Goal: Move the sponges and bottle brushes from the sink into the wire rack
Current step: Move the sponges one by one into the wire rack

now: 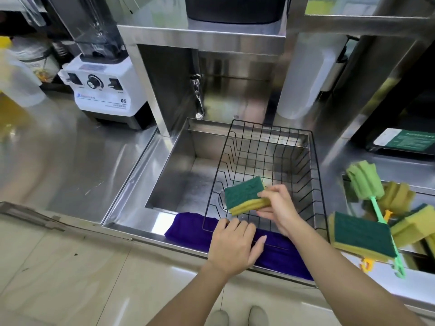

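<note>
A black wire rack (pixel 315 161) sits in the right half of a steel sink (pixel 169 175). My right hand (pixel 280 208) holds a green-and-yellow sponge (pixel 244 194) over the rack's front part, green side up. My left hand (pixel 233 243) rests on the rack's front rim, fingers curled over the wire. To the right, in a second basin (pixel 348 182), lie several more sponges, the nearest one (pixel 362 234) green side up. A bottle brush (pixel 364 180) with a green foam head and green handle lies among them, and a second yellow foam head (pixel 397 194) sits behind it.
A purple cloth (pixel 188 229) drapes over the sink's front edge under the rack. A tap (pixel 197 100) juts out above the sink's back left. A white blender base (pixel 106 88) stands on the steel counter to the left. A white cylinder (pixel 303 76) stands behind the rack.
</note>
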Demonstrator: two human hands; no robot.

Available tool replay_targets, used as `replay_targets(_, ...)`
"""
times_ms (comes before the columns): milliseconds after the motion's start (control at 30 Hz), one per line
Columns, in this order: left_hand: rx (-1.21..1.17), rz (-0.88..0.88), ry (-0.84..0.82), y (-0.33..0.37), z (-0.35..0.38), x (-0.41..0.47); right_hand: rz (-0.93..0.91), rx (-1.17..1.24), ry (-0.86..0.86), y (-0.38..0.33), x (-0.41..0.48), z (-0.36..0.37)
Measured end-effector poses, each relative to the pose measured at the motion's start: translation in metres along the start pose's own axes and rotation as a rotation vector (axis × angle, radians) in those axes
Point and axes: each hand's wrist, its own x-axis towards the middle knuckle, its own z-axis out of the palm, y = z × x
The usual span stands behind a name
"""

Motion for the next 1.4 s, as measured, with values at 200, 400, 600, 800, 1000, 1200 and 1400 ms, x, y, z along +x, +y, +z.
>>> replay_targets(200,-0.013,0.002,0.018,0.000,-0.002,0.001,-0.020,-0.504,-0.175,0.002,-0.001,-0.008)
replay_targets(400,-0.031,0.002,0.043,0.000,-0.002,0.002,0.024,-0.653,-0.346,-0.008,-0.002,-0.008)
replay_targets(600,-0.030,0.014,0.033,0.000,-0.004,0.003,-0.006,-0.847,-0.434,-0.007,-0.005,-0.011)
replay_targets(800,-0.063,0.005,-0.026,0.000,-0.007,0.004,-0.218,-1.114,-0.295,-0.009,-0.012,-0.016)
replay_targets(1000,-0.078,0.122,-0.169,0.022,-0.008,0.011,-0.370,-1.038,-0.099,-0.033,-0.031,-0.056)
replay_targets(1200,-0.076,0.154,-0.267,0.062,0.001,0.033,-0.426,-0.952,0.145,-0.042,-0.042,-0.121)
replay_targets(1400,-0.112,0.151,-0.218,0.064,0.009,0.032,-0.122,-1.168,0.072,-0.019,-0.056,-0.177)
